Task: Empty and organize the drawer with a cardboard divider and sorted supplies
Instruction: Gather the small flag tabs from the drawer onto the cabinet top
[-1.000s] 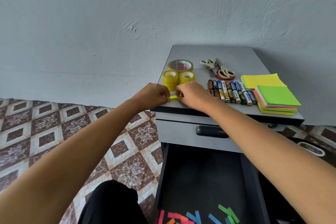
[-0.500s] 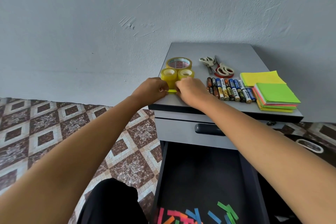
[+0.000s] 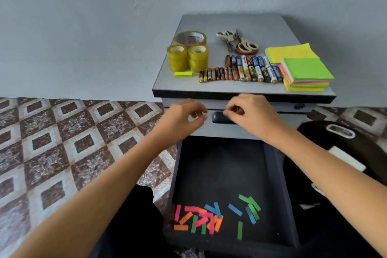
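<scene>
The drawer (image 3: 219,165) stood pulled out below the cabinet. Its dark bottom was bare except for a scatter of coloured strips (image 3: 201,219) near the front edge, in pink, orange, green and blue, some overlapping.

Both hands hung in front of the closed upper drawer, just under the edge of the surface (image 3: 240,24). The left hand (image 3: 184,115) was to the left of the handle (image 3: 218,117), its grip loosely curled and pinching nothing visible. The right hand (image 3: 254,113) partly covered the handle's right end, fingers bent inward in a slack grip, with nothing seen in it either. Blur hid whether its fingertips touched the handle.

On the surface the supplies lay sorted. Three tape rolls (image 3: 189,52) were clustered at the left, with one yellow strip (image 3: 183,74) just in front of them. A row of batteries (image 3: 240,70) lay side by side in the middle, with scissors (image 3: 238,43) behind them. Pads (image 3: 304,71) were stacked at the right, touching the last battery. Patterned floor (image 3: 62,142) spread to the left.
</scene>
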Action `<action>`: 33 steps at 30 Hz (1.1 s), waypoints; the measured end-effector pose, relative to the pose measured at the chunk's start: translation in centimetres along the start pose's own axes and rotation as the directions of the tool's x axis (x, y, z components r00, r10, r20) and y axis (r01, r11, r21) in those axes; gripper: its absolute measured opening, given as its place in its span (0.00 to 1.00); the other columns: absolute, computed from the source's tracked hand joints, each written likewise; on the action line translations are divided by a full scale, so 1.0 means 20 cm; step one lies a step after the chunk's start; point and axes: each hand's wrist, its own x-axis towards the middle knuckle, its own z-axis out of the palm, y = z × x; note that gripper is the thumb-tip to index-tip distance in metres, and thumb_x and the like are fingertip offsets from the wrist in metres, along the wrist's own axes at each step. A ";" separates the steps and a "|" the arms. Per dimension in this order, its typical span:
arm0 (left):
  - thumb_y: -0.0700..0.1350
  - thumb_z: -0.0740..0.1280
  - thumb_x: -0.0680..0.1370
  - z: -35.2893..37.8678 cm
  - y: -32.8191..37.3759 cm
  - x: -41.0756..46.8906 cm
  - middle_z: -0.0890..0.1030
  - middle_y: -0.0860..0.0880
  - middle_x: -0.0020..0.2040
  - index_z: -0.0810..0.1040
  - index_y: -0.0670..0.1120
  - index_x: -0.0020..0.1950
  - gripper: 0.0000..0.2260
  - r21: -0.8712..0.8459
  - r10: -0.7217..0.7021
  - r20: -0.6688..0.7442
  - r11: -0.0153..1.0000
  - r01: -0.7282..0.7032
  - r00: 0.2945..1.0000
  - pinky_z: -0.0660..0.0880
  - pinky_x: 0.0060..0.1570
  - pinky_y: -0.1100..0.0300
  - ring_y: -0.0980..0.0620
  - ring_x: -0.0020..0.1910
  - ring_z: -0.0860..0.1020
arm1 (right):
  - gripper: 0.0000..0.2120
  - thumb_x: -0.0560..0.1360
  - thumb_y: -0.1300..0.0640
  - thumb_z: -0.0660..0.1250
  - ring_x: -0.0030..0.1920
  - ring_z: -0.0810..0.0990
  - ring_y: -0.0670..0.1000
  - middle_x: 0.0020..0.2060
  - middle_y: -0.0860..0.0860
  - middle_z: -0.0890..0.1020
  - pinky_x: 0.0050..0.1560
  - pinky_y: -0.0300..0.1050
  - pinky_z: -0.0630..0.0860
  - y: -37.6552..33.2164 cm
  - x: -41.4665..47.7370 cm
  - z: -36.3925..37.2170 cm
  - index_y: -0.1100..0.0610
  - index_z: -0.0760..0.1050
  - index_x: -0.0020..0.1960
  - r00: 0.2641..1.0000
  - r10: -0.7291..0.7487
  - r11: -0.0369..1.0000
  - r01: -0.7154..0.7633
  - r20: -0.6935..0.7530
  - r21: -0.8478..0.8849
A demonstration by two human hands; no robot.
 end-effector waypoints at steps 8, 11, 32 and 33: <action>0.44 0.65 0.77 0.59 -0.05 -0.29 0.80 0.48 0.50 0.80 0.44 0.54 0.09 0.043 -0.246 0.473 0.966 0.257 0.846 0.72 0.51 0.65 0.53 0.49 0.78 | 0.06 0.74 0.53 0.68 0.43 0.79 0.46 0.40 0.45 0.77 0.47 0.40 0.76 0.29 -0.54 0.34 0.54 0.80 0.49 0.870 0.261 0.962 -0.270 0.420 -0.039; 0.45 0.64 0.78 0.76 -0.08 -0.39 0.80 0.49 0.52 0.80 0.45 0.55 0.09 0.104 -0.314 0.596 0.943 0.317 0.739 0.73 0.52 0.62 0.53 0.51 0.77 | 0.08 0.75 0.54 0.68 0.46 0.80 0.50 0.45 0.49 0.80 0.48 0.43 0.77 0.39 -0.69 0.51 0.55 0.79 0.52 0.746 0.349 0.930 -0.351 0.567 -0.110; 0.46 0.59 0.80 1.05 -0.28 -0.64 0.67 0.45 0.61 0.68 0.52 0.70 0.18 0.354 -0.316 0.708 0.933 0.070 0.632 0.70 0.57 0.52 0.46 0.59 0.70 | 0.11 0.77 0.64 0.60 0.59 0.72 0.57 0.57 0.57 0.73 0.54 0.47 0.71 0.42 -0.85 1.04 0.61 0.72 0.58 0.688 0.443 0.896 -0.324 0.575 -0.303; 0.47 0.59 0.80 1.05 -0.28 -0.64 0.67 0.45 0.61 0.68 0.53 0.70 0.18 0.366 -0.298 0.716 0.930 0.025 0.632 0.69 0.57 0.52 0.46 0.59 0.69 | 0.11 0.76 0.64 0.60 0.59 0.72 0.57 0.57 0.57 0.73 0.54 0.47 0.71 0.42 -0.85 1.04 0.61 0.72 0.58 0.689 0.451 0.893 -0.341 0.567 -0.295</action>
